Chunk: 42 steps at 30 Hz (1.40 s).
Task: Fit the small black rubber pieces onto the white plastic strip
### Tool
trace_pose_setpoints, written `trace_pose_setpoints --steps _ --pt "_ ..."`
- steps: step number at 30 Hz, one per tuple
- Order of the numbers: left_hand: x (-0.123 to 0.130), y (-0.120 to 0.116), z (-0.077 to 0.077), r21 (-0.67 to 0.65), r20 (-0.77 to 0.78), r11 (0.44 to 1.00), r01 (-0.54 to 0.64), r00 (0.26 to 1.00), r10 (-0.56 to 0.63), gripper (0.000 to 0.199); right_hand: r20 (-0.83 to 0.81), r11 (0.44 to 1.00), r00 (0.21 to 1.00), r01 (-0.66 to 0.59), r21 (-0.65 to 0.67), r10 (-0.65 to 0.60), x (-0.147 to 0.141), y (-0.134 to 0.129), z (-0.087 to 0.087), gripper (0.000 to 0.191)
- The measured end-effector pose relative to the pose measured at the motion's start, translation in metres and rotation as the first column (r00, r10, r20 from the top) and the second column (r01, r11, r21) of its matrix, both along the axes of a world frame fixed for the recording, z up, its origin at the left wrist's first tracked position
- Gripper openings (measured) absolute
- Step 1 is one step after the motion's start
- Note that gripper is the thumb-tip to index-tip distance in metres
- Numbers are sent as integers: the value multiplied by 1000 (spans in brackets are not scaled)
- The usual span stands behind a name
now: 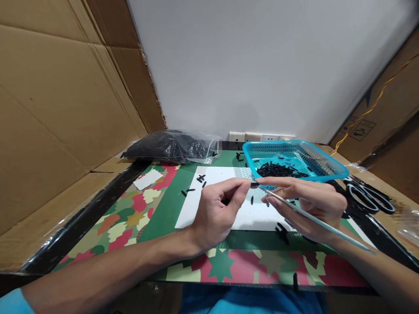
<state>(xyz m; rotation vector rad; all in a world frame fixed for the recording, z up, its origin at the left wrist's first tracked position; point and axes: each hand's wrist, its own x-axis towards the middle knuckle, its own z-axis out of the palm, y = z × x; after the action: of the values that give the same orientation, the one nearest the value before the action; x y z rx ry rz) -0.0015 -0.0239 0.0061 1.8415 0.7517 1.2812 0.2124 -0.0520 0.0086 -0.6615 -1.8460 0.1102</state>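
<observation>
Right hand holds thin rod; cardboard print is illegible.

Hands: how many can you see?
2. The left hand is over the white sheet, pinching a small black piece; the right hand is in front of the blue basket, holding a thin stick. No others show.

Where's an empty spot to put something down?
The patterned strip between the white card and left arm looks bare; so does the green strip left of the white sheet, below the loose black pieces. It's crowded near the right hand: basket beyond, scissors to its right, more pieces around.
</observation>
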Motion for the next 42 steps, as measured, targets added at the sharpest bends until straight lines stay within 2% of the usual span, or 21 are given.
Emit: trace_pose_setpoints --steps 12,15,17,19,22,24,25,29,34,37,39,42 --pt "-1 0 0 39 -24 999 -14 1000 15 32 -3 1000 1000 5 -3 -5 0 0 1 22" --pt "-1 0 1 93 -50 995 -22 998 27 31 3 1000 1000 -11 -7 11 1 0 3 19" --pt "-2 2 1 188 -83 981 -38 995 55 27 13 1000 1000 -19 -6 19 2 1 4 19" --pt "-5 7 -2 356 -121 933 -47 988 96 21 31 1000 999 -26 -7 26 3 1 5 20" --pt "-9 16 -7 618 -168 786 -20 973 157 15 48 1000 999 -18 -14 19 2 0 6 19" --pt "-11 19 -9 685 -194 729 2 964 180 15 48 1000 999 -3 -10 4 1 0 6 20" --pt "-11 20 -9 682 -206 731 11 963 177 14 50 1000 999 7 -9 -7 0 0 6 20" --pt "-8 17 -4 524 -232 850 59 970 76 24 96 1000 995 23 0 -23 -3 0 5 21" --pt "-5 12 3 356 -185 931 77 983 -11 35 103 999 994 37 2 -37 -4 0 4 22" --pt "-3 11 4 75 -107 994 79 992 -71 39 142 994 985 84 73 -94 -6 0 -1 24" --pt "-1 11 5 -125 -19 984 129 991 -132 38 191 979 969 129 155 -158 -6 0 -5 24" --pt "3 12 6 -363 120 897 252 967 -224 41 291 913 914 164 373 -283 -7 1 -10 20"
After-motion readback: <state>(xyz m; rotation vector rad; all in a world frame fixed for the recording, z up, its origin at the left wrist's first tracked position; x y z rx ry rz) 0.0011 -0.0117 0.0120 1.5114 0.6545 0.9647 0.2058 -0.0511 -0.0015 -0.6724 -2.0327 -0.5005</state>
